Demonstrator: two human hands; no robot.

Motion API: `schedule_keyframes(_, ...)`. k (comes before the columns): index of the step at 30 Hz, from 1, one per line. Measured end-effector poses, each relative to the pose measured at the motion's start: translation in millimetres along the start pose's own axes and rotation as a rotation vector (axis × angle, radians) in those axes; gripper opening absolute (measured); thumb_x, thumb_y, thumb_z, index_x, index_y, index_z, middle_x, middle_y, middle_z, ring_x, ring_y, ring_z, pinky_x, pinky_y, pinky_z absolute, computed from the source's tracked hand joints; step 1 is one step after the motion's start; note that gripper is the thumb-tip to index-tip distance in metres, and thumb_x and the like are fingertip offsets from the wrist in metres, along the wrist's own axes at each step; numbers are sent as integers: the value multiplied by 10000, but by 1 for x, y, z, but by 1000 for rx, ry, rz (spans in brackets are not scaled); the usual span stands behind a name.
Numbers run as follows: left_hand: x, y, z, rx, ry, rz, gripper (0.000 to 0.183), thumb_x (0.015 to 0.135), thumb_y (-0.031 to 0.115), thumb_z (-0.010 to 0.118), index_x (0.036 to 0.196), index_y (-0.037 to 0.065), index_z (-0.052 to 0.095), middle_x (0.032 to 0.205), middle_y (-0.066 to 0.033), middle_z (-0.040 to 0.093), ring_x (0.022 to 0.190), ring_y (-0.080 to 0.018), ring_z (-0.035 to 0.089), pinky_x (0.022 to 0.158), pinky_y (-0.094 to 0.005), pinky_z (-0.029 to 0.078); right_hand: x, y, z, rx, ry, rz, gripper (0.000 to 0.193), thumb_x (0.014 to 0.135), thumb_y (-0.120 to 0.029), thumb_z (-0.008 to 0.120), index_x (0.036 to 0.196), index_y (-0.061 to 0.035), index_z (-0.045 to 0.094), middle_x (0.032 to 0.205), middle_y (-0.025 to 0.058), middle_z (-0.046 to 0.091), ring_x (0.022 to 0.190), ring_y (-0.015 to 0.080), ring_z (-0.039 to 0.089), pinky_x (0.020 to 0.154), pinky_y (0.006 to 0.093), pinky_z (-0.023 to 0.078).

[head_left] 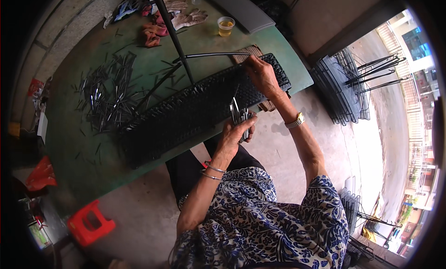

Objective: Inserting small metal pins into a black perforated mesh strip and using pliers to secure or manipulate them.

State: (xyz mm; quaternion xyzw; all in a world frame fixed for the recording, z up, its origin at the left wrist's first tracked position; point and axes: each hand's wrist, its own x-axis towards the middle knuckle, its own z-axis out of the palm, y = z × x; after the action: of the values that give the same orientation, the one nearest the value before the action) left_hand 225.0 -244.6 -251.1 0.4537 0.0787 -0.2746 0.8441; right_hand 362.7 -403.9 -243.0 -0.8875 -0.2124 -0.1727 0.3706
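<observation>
A long black rack [186, 112] with a dense, bristly grid surface lies slantwise along the near edge of the green table. My left hand [233, 133] is closed around a bundle of thin dark strips [236, 113], just in front of the rack's near edge. My right hand [263, 76] is over the rack's right end with its fingers pinched downward. What those fingers hold, if anything, is too small to make out. Many similar loose strips [111, 92] lie heaped on the table at the left.
A black pole [173, 32] slants above the rack, with a thin bar [216, 54] beside it. Slatted wood [247, 52] shows under the rack's right end. Gloves [188, 19] and a cup of yellow liquid [226, 26] stand farther back. A red stool [91, 223] is lower left; wire racks [341, 85] lean right.
</observation>
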Motion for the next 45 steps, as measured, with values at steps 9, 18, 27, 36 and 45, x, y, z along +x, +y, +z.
schedule_keyframes(9,1,-3,0,5,-15,19,186,820,219,714,935,92,642,643,5,567,522,-88,512,462,-230,375,1,-1,-8,-66,-56,-80,98,840,-114,616,935,-91,610,950,97,556,870,316,594,727,386,499)
schedule_keyframes(18,-5,-2,7,20,3,-20,213,807,246,731,929,91,651,657,7,576,527,-84,518,470,-228,385,3,1,-8,-62,-111,-107,88,834,-123,639,919,-102,649,926,69,554,837,251,594,721,344,489)
schedule_keyframes(27,-7,1,7,25,-8,2,209,805,257,729,922,102,654,654,8,577,526,-81,517,470,-223,388,-9,7,8,-237,115,-69,141,817,-199,654,946,-148,679,969,87,573,859,284,589,718,382,490)
schedule_keyframes(36,-3,0,1,92,-15,-9,213,799,235,735,898,62,658,644,1,582,508,-84,510,447,-225,379,-26,-68,-41,280,-371,321,230,872,-223,649,999,-32,671,879,105,608,828,211,607,731,327,483)
schedule_keyframes(45,3,1,1,145,-53,-12,218,794,222,741,912,53,669,631,4,579,500,-81,504,435,-223,382,-34,-38,-32,24,119,289,120,892,-86,571,995,-24,573,839,82,653,671,175,582,612,304,469)
